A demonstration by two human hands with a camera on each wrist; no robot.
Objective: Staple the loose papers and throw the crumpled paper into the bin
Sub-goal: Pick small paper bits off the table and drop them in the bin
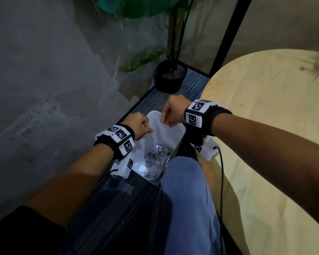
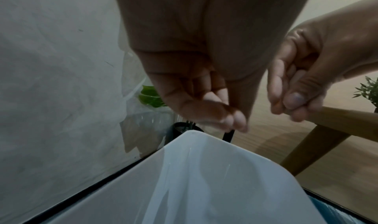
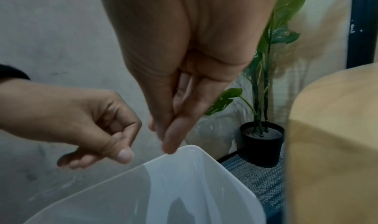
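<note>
Paper crumpled, lower-centre bin floor, below fingers | left hand, right hand: fingertips pinched, empty

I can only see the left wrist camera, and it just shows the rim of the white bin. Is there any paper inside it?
Observer: Yes. The head view shows crumpled paper lying at the bottom of the bin.
Operator: What's next to the bin?
Observer: A leg in blue jeans, between the bin and the round wooden table.
Operator: Is the plant big?
Observer: The right wrist view shows the plant with tall stems in a black pot.
</note>
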